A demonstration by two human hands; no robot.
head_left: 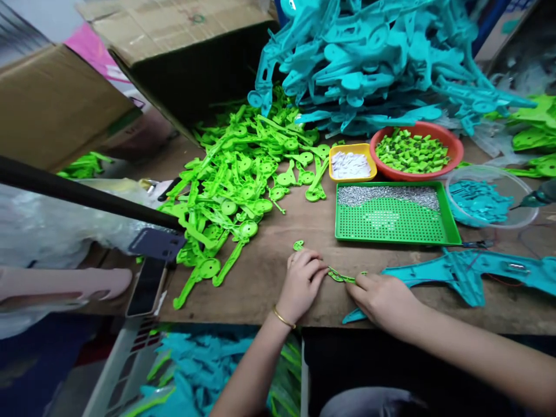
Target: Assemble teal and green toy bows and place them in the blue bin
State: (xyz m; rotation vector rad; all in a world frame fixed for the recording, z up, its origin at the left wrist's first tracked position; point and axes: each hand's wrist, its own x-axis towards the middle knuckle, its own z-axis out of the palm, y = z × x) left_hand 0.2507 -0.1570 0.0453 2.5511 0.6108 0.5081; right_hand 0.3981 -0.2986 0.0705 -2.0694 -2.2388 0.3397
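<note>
Between my two hands, low over the wooden table, is a slim green plastic part (341,275). My left hand (304,278) has its fingers closed on the part's left end; a round green tip (298,245) shows just beyond the knuckles. My right hand (382,298) pinches the right end of the same part. Its fingertips are partly hidden. Under and beside the right hand lies a long turquoise plastic piece (467,272) with thin red wires along it.
A heap of green plastic parts (243,179) spreads left. Ahead stand a green tray (391,238) of small metal pieces, a yellow dish (354,178), a red bowl (417,175) and a clear bowl (527,217). Turquoise parts (369,63) pile behind. A phone (146,286) lies at left.
</note>
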